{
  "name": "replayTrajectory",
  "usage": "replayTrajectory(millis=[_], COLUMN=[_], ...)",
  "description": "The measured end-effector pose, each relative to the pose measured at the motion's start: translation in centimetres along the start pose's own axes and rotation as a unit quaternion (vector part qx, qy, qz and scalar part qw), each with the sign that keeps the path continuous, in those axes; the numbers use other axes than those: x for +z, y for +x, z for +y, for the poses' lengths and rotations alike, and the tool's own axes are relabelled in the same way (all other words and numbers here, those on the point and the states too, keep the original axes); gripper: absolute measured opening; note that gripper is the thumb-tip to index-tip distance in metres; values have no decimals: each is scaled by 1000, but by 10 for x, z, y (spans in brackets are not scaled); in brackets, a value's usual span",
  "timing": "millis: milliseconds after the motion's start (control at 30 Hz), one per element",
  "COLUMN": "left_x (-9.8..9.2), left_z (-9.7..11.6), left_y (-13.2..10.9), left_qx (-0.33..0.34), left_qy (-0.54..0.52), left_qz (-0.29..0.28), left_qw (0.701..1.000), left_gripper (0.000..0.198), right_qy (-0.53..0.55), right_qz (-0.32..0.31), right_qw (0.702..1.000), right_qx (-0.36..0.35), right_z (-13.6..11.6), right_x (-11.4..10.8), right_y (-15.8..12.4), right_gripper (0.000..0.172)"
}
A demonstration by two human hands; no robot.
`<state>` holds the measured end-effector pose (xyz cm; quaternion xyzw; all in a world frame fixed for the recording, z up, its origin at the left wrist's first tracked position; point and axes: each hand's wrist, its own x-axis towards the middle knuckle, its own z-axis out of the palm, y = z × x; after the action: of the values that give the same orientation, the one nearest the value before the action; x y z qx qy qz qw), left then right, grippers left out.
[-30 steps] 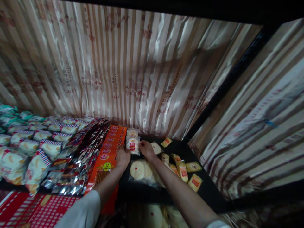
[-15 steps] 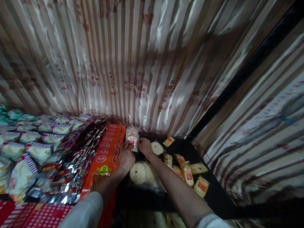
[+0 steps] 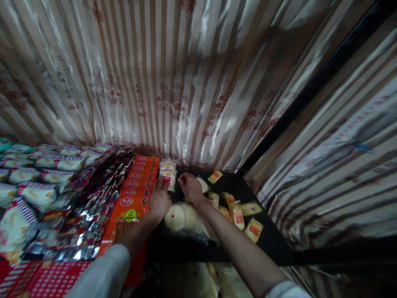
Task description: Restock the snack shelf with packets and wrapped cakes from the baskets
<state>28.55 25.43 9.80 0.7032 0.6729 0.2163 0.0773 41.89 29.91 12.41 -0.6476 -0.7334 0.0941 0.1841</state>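
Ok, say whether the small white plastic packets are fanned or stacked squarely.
Fanned: the small white packets lie in an overlapping row, their tops showing one behind another.

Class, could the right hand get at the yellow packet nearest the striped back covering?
Probably yes: between the right hand and that yellow packet lies only a pale packet, seemingly low enough to pass over.

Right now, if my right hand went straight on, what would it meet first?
Your right hand would probably meet the small white packets first, though depth is unclear.
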Motion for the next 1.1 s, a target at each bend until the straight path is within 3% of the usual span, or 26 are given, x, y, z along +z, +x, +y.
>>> replayTrajectory(millis=[100,200,300,400,667,867,1000,1100], left_x=[-13,-28,-38,-37,-26,-16,-15,-16], left_z=[4,7,12,17,23,28,31,29], left_y=[-13,-35,-59,-75,-95,-103,-99,-92], left_qx=[8,22,44,47,23,-5,-61,-131], left_qy=[-9,-35,-48,-49,-36,-36,-108,-223], left_qz=[-9,-82,-174,-212,-207,-170,-105,-32], left_qw=[1000,996,983,975,977,985,987,966], left_gripper=[44,40,55,67,78,72,59,46], right_qy=[45,63,35,1,-21,-48,-46,-53], right_qz=[-43,-109,-148,-150,-135,-126,-120,-123], right_qw=[990,962,950,958,961,960,962,966], right_qx=[-127,-240,-271,-243,-242,-245,-240,-220], right_z=[12,19,24,27,37,54,61,62], right_x=[-16,-29,-33,-29,-27,-32,-32,-32], right_y=[-24,-57,-88,-105,-111,-114,-113,-112], right_gripper=[20,28,54,80,74,77,70,68])
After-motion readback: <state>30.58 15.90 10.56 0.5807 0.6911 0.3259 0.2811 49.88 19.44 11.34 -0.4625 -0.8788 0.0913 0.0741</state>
